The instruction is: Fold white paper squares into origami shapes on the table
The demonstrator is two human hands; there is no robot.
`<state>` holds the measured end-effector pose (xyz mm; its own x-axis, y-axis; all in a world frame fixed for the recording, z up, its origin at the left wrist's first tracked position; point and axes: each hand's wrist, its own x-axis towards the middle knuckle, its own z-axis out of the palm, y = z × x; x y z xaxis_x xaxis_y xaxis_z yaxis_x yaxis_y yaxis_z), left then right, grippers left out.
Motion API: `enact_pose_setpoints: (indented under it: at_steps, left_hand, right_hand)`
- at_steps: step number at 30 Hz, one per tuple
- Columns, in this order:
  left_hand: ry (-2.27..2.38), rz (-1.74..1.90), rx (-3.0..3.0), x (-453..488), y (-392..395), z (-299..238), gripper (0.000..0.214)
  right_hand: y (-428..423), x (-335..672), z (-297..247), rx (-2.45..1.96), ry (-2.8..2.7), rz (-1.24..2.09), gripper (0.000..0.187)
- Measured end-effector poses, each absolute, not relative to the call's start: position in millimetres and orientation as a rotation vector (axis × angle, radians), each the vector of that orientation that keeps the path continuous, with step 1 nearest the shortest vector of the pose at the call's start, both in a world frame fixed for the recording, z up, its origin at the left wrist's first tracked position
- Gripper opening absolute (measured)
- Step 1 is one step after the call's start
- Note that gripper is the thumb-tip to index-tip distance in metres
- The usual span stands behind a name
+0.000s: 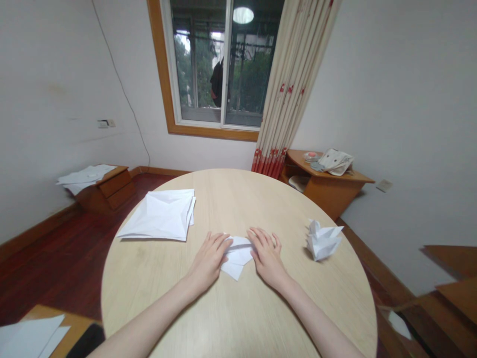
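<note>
A small piece of folded white paper point(238, 257) lies near the middle of the round table point(238, 318), one pointed corner facing me. My left hand point(209, 261) grips its left edge, fingers curled over the top. On the opposite edge, my right hand point(267, 256) does the same, its thumb along the near side. Between the hands a folded strip shows along the paper's upper part. Fingertips hide both of its ends.
A stack of creased white paper sheets point(164, 215) rests at the table's left. Folded white paper figures point(322, 239) stand at the right. Beyond the table are a small drawer cabinet point(116, 188), a corner desk point(331, 191) and a curtain point(294, 84). More paper point(32, 335) lies at lower left.
</note>
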<state>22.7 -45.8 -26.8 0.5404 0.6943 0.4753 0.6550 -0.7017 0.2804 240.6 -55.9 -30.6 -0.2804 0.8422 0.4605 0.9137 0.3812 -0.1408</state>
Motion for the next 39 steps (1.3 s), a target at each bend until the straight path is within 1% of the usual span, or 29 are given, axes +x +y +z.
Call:
enact_pose_setpoints:
  at_steps: [6, 8, 12, 14, 18, 25, 30, 34, 39]
  left_hand:
    - [1.167, 0.791, 2.701, 32.1, -49.9, -41.8, 0.068]
    - [1.203, 0.756, 2.701, 35.7, -51.8, -42.6, 0.064]
    - [1.308, 0.717, 2.703, 43.6, -55.0, -37.8, 0.040]
    - [1.395, 0.685, 2.697, 48.2, -56.4, -36.0, 0.035]
    - [1.525, 0.644, 2.694, 57.1, -58.7, -41.4, 0.038]
    - [1.554, 0.637, 2.760, 61.4, -63.5, -56.6, 0.044]
    - [1.549, 0.472, 2.763, 57.8, -67.8, -50.1, 0.049]
    - [1.468, 0.416, 2.759, 51.0, -67.6, -46.9, 0.050]
    - [1.324, 0.378, 2.747, 41.1, -65.6, -44.7, 0.051]
  right_hand:
    - [-60.8, 231.7, -32.9, -1.327, -2.399, -0.098, 0.058]
    - [-61.2, 230.0, -34.1, -1.316, -2.432, -0.049, 0.056]
    - [-60.7, 228.4, -35.1, -1.336, -2.466, 0.046, 0.049]
    - [-60.8, 227.8, -34.9, -1.342, -2.474, 0.084, 0.047]
    - [-61.4, 226.7, -34.3, -1.355, -2.486, 0.124, 0.047]
    - [-61.4, 227.5, -34.2, -1.422, -2.517, 0.151, 0.048]
    - [-62.4, 228.1, -24.7, -1.569, -2.512, 0.282, 0.049]
    - [-64.4, 226.9, -16.0, -1.664, -2.514, 0.362, 0.050]
    - [-66.8, 225.7, -11.4, -1.681, -2.496, 0.393, 0.053]
